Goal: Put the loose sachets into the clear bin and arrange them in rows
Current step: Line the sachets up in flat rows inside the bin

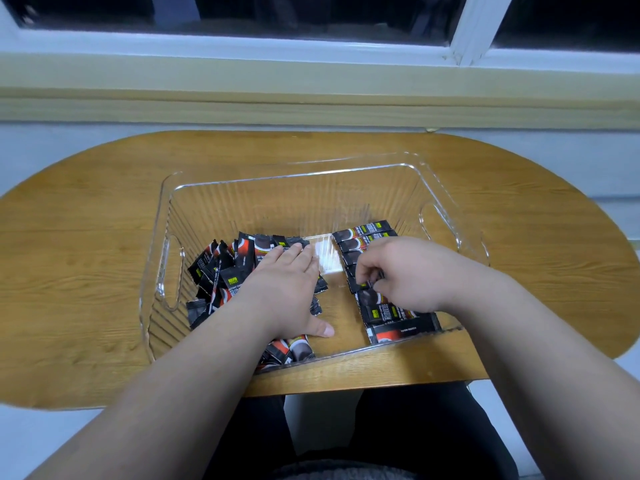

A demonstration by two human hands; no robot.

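left hand (291, 289) flat, fingers spread, on the sachet pile (221, 268); right hand (401, 275) pinching one sachet (363, 284)

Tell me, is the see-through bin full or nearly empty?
Partly filled. The clear bin has a jumbled pile of sachets at its left and a neat row of sachets at its right, with bare floor between.

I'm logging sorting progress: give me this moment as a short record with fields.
surface: wooden table
container: clear bin on the table
left side of bin: jumbled pile of sachets
right side of bin: row of sachets, laid side by side
left hand: flat on the pile
right hand: pinching one sachet over the row
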